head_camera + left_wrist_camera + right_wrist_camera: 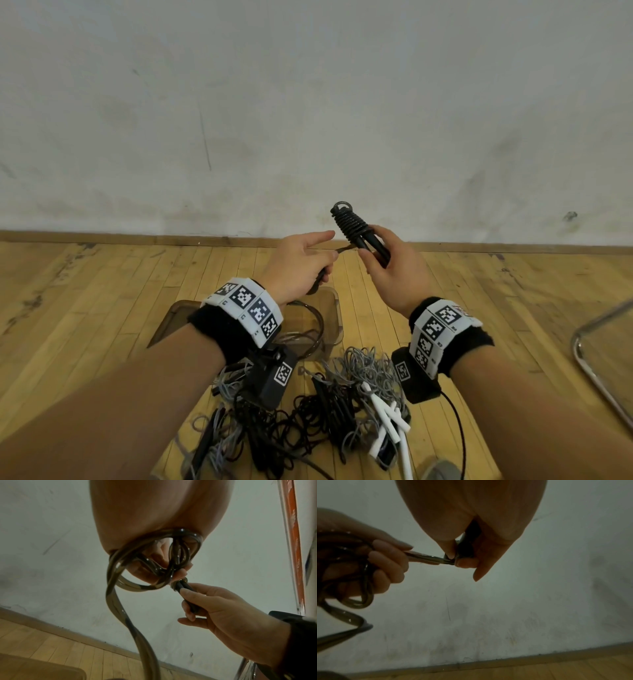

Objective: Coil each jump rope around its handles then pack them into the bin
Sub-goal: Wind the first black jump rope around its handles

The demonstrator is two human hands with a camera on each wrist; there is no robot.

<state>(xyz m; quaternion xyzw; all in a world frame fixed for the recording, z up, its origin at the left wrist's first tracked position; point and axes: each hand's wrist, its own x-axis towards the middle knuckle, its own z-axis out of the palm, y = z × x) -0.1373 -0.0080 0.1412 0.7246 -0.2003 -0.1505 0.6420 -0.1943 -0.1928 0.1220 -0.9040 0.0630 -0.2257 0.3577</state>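
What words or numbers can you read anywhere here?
None can be read.
The wristbands carry only black-and-white square code patterns, not letters; tiny marks beside them are too small to read.
The wrist camera tag is another code pattern.
The orange strip in the left wrist view is too blurred to tell.

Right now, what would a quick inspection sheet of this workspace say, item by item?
Surface: wooden floor, scuffed.
Job's things: black jump rope, partly coiled round its paired handles; brown bin on the floor beneath the hands; its contents are unclear.
Clutter: tangled pile of ropes, black and grey, some with white handles.
Hands: left hand grips loose loops of the rope; right hand grips the handles.
Cables: thin black cable trailing from the right wrist camera.
Surroundings: marked white wall; chrome frame at the right.
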